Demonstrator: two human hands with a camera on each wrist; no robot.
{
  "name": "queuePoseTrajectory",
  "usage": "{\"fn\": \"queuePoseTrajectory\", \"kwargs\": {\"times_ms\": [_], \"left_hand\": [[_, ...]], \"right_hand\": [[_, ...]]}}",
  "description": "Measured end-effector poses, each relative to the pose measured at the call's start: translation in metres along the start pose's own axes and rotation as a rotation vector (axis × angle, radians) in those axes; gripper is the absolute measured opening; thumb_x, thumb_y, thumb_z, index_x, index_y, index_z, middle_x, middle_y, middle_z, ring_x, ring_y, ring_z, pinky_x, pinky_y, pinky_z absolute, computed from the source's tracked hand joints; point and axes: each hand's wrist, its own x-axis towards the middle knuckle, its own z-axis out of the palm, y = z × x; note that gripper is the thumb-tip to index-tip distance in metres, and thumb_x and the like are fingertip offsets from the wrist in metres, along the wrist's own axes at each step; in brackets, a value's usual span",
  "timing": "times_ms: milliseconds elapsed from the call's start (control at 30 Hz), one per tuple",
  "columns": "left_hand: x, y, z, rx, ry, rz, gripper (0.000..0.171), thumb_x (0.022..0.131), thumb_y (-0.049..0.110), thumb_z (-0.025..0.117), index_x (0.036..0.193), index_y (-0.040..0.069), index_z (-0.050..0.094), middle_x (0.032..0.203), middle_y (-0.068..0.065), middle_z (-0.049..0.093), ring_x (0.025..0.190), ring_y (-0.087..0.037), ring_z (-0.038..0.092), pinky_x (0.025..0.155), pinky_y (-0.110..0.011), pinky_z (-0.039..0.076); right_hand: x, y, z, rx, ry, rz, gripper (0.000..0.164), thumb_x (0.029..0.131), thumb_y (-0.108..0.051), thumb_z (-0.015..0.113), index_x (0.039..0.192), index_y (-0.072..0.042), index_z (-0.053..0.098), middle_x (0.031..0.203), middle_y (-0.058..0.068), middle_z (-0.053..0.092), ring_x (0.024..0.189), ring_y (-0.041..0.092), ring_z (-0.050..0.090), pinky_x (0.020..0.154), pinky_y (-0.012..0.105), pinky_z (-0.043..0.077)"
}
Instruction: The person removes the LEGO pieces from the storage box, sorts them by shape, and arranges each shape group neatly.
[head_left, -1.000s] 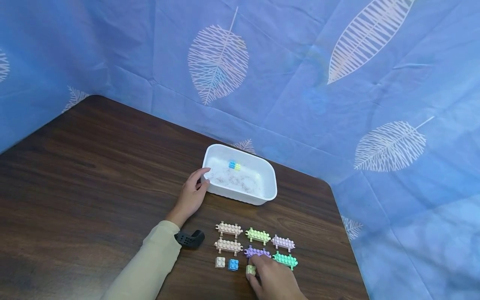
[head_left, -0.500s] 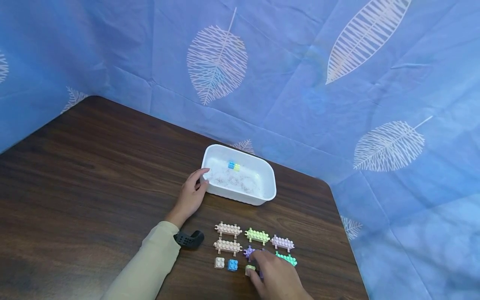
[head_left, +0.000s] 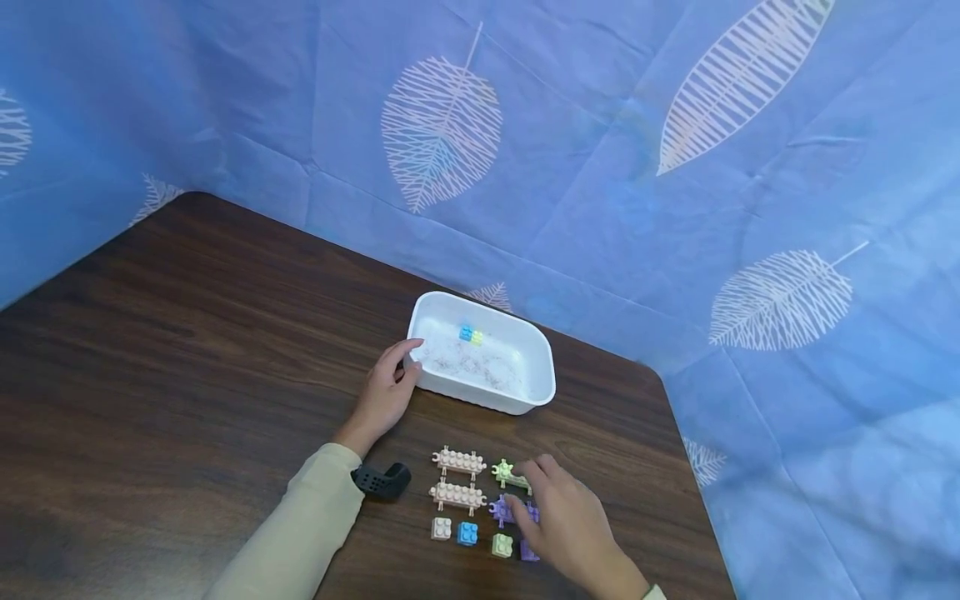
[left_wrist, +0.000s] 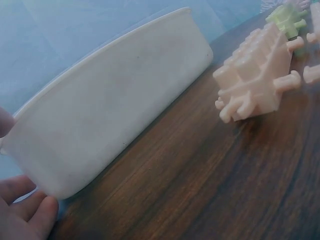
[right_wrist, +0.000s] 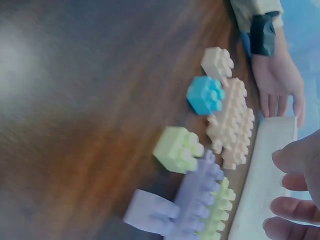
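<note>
My left hand (head_left: 382,400) holds the near left corner of a white plastic tub (head_left: 480,396), a finger reaching over the rim. Fingertips also show against the tub's outer wall (left_wrist: 115,90) in the left wrist view. My right hand (head_left: 566,517) hovers over the block group with fingers spread and nothing between them. Beneath it lie a purple long building block (head_left: 498,510) and a light green long one (head_left: 502,471), both partly hidden. A small purple square block (head_left: 528,550) sits beside a pale green square block (head_left: 502,546).
Two beige long blocks (head_left: 459,461) lie left of the green one. A white square block (head_left: 441,528) and a blue one (head_left: 467,533) stand nearer. Inside the tub are a blue block (head_left: 466,333) and a yellow block (head_left: 477,338). A leaf-patterned blue cloth (head_left: 585,208) hangs behind the table.
My right hand has left the pale green square block and moved up and forward, its fingers spreading. The small purple block now shows below it. My left hand stays at the tub.
</note>
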Motion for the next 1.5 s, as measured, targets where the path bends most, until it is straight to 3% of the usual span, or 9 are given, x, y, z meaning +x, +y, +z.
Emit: {"fn": "queuePoseTrajectory", "kwargs": {"times_ms": [167, 333, 533, 767, 1000, 1500], "left_hand": [[0.000, 0.000, 0.000, -0.007, -0.001, 0.000, 0.039, 0.098, 0.018, 0.047, 0.136, 0.013, 0.049, 0.145, -0.009, 0.039, 0.137, -0.025, 0.034, 0.107, -0.044, 0.038], [0.000, 0.000, 0.000, -0.015, -0.005, 0.004, 0.039, 0.097, 0.017, 0.048, 0.136, 0.013, 0.050, 0.145, -0.009, 0.040, 0.136, -0.025, 0.035, 0.106, -0.045, 0.038], [0.000, 0.000, 0.000, -0.021, 0.001, 0.001, 0.039, 0.097, 0.017, 0.049, 0.136, 0.012, 0.050, 0.144, -0.009, 0.041, 0.136, -0.026, 0.035, 0.106, -0.046, 0.038], [0.001, -0.002, 0.002, -0.021, 0.000, 0.005, 0.039, 0.097, 0.018, 0.049, 0.135, 0.012, 0.051, 0.144, -0.008, 0.041, 0.136, -0.024, 0.035, 0.106, -0.045, 0.038], [0.000, -0.003, 0.002, -0.023, 0.021, 0.001, 0.037, 0.097, 0.019, 0.049, 0.134, 0.014, 0.052, 0.144, -0.008, 0.041, 0.135, -0.024, 0.036, 0.106, -0.045, 0.039], [-0.001, -0.004, 0.001, -0.022, 0.039, 0.025, 0.037, 0.096, 0.014, 0.052, 0.133, 0.013, 0.052, 0.144, -0.011, 0.041, 0.134, -0.029, 0.038, 0.103, -0.047, 0.041]], "right_hand": [[0.018, 0.005, -0.004, 0.022, 0.000, 0.039, 0.031, 0.080, -0.028, 0.073, 0.106, -0.013, 0.066, 0.100, -0.001, 0.061, 0.058, 0.001, 0.047, 0.047, 0.021, 0.042], [0.039, 0.010, -0.008, 0.045, 0.011, 0.065, 0.032, 0.083, -0.029, 0.071, 0.109, -0.012, 0.064, 0.103, 0.002, 0.061, 0.061, 0.005, 0.051, 0.045, 0.022, 0.039], [0.060, 0.016, -0.004, 0.093, 0.012, 0.079, 0.031, 0.085, -0.030, 0.069, 0.110, -0.013, 0.064, 0.104, 0.003, 0.062, 0.069, 0.009, 0.056, 0.051, 0.026, 0.046], [0.090, 0.025, 0.004, 0.150, -0.005, 0.110, 0.032, 0.087, -0.027, 0.065, 0.114, -0.011, 0.063, 0.108, 0.005, 0.062, 0.066, 0.010, 0.054, 0.053, 0.028, 0.046], [0.123, 0.029, 0.008, 0.190, -0.048, 0.116, 0.033, 0.090, -0.028, 0.062, 0.116, -0.009, 0.062, 0.110, 0.007, 0.062, 0.089, 0.021, 0.062, 0.075, 0.043, 0.054], [0.177, 0.041, 0.029, 0.204, -0.165, 0.162, 0.036, 0.091, -0.029, 0.059, 0.119, -0.006, 0.060, 0.112, 0.011, 0.062, 0.102, 0.027, 0.060, 0.086, 0.047, 0.050]]}}
